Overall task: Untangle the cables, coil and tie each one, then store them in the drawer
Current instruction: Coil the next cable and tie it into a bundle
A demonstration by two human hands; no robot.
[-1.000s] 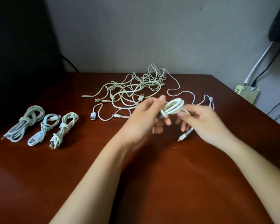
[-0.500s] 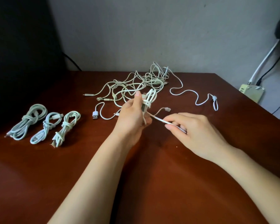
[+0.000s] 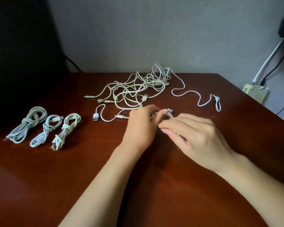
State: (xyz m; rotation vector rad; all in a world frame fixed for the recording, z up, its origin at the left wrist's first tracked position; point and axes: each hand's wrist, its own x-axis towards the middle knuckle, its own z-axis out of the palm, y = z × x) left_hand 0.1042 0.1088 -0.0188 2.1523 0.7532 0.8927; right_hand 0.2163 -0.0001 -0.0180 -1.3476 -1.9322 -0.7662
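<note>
My left hand (image 3: pixel 142 125) and my right hand (image 3: pixel 192 133) meet over the middle of the brown table (image 3: pixel 138 185), both gripping one white coiled cable (image 3: pixel 170 115). Most of the coil is hidden between my fingers; its plug end sticks out above them. A tangle of white cables (image 3: pixel 138 90) lies behind my hands. Three coiled and tied cables (image 3: pixel 44 128) lie side by side at the left. A single loose white cable (image 3: pixel 197 95) trails off to the right of the tangle.
A pale power strip (image 3: pixel 254 94) with plugged-in cords sits past the table's right edge by the wall. A dark object (image 3: pixel 20 54) fills the far left. A USB plug (image 3: pixel 96 117) lies just left of my left hand.
My hands came together and lower, close to the table. The free end that my right hand was pulling out is now wound in against the coil.
</note>
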